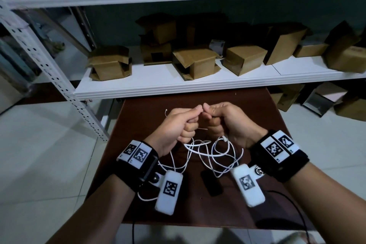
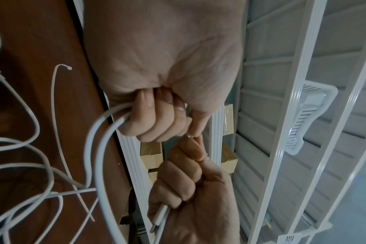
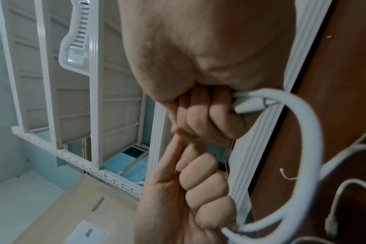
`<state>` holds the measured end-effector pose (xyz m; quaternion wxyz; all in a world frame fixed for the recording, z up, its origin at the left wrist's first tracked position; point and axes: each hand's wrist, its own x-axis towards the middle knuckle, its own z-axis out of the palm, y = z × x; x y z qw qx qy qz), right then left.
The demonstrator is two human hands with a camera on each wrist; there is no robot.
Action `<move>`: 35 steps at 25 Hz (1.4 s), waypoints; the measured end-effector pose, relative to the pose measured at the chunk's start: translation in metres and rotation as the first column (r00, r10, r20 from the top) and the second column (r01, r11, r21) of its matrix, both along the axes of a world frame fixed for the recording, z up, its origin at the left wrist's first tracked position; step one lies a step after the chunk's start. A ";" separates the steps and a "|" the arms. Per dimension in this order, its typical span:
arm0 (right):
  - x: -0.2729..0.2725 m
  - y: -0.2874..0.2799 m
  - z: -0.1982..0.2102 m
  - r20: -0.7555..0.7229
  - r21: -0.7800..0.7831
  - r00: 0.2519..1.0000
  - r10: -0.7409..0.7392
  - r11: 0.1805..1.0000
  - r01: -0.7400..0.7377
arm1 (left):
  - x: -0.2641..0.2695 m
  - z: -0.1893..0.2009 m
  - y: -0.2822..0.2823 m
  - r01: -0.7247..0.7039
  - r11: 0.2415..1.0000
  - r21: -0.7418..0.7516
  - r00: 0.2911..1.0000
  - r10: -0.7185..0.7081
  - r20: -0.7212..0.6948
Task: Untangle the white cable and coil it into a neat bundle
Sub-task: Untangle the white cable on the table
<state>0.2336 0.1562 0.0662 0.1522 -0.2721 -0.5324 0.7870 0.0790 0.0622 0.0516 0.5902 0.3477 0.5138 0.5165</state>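
Note:
Above the dark brown table (image 1: 257,117) both fists meet, thumbs tip to tip. My left hand (image 1: 190,119) grips strands of the white cable (image 1: 196,143), which come out under its curled fingers (image 2: 148,118). My right hand (image 1: 215,119) grips another part of the cable, and a connector end (image 3: 249,104) sticks out of its fist. Tangled loops (image 2: 42,165) hang between my wrists down to the table. Something small and pale (image 2: 189,136) is pinched where the thumbs touch; what it is cannot be told.
A thin white cable tie (image 1: 166,112) lies on the table left of the hands, and a flat black object (image 1: 212,183) lies near the front. Just beyond stands a white shelf (image 1: 178,87) with several cardboard boxes (image 1: 196,61). More boxes (image 1: 350,107) sit on the tiled floor at right.

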 end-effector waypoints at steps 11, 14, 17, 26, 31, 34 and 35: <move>0.002 0.008 -0.001 -0.241 -0.228 0.962 -0.127 0.971 0.071 | -0.007 -0.008 0.004 -0.154 0.979 0.133 0.979 0.133 0.155; 0.008 0.008 0.003 -0.098 0.014 0.995 -0.028 0.999 0.029 | -0.009 -0.006 0.003 -0.129 0.976 0.178 0.989 0.141 -0.053; 0.008 0.001 0.000 -0.005 0.082 1.000 0.030 0.996 -0.030 | -0.001 -0.007 0.002 -0.073 0.983 0.166 0.983 0.099 -0.155; -0.001 -0.002 0.006 -0.002 -0.111 0.979 -0.203 0.973 0.202 | 0.008 -0.001 0.002 -0.110 0.982 0.153 0.994 0.110 0.006; 0.004 0.007 0.019 -0.192 -0.271 0.925 -0.328 0.924 0.271 | 0.000 -0.004 0.001 -0.125 0.970 0.211 0.965 0.069 0.251; 0.002 0.004 0.020 -0.233 -0.331 0.896 -0.379 0.897 0.293 | 0.006 -0.007 0.000 -0.191 0.960 0.203 0.919 0.103 0.380; 0.002 0.004 0.019 -0.242 -0.354 0.884 -0.400 0.885 0.303 | 0.008 -0.008 0.000 -0.217 0.959 0.184 0.892 0.118 0.435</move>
